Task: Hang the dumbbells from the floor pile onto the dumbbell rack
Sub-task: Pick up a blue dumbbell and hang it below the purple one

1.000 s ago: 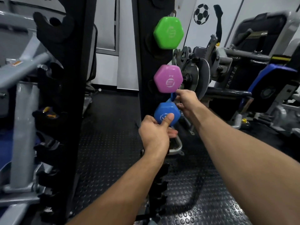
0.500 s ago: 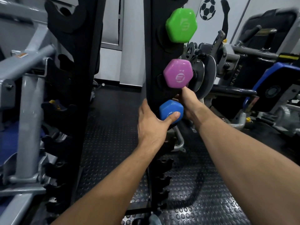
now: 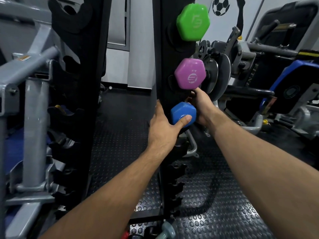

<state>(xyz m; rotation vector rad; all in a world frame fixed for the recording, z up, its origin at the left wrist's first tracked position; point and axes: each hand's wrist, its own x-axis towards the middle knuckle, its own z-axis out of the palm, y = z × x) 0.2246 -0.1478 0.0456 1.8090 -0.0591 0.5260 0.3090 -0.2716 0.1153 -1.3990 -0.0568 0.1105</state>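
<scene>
A blue dumbbell (image 3: 182, 112) sits against the black rack upright (image 3: 161, 57), below a purple dumbbell (image 3: 189, 74) and a green dumbbell (image 3: 193, 21) that hang on the same upright. My left hand (image 3: 163, 128) holds the blue dumbbell's near head, thumb pressed on its face, fingers hidden behind the upright. My right hand (image 3: 201, 105) reaches in from the right at the dumbbell's handle; its fingers are hidden behind the blue head. Empty black hooks (image 3: 174, 180) run down the upright below. A grey dumbbell (image 3: 166, 232) and a red one (image 3: 125, 236) lie on the floor at the bottom edge.
A second black rack upright (image 3: 76, 75) stands at left, beside grey machine frames (image 3: 32, 118). Weight plates (image 3: 217, 78) and gym machines with a blue pad (image 3: 290, 85) crowd the right. The floor is black studded rubber (image 3: 215, 204).
Both hands carried the blue dumbbell up and in against the rack upright under the purple one. My left fingers went behind the upright. The camera moved closer.
</scene>
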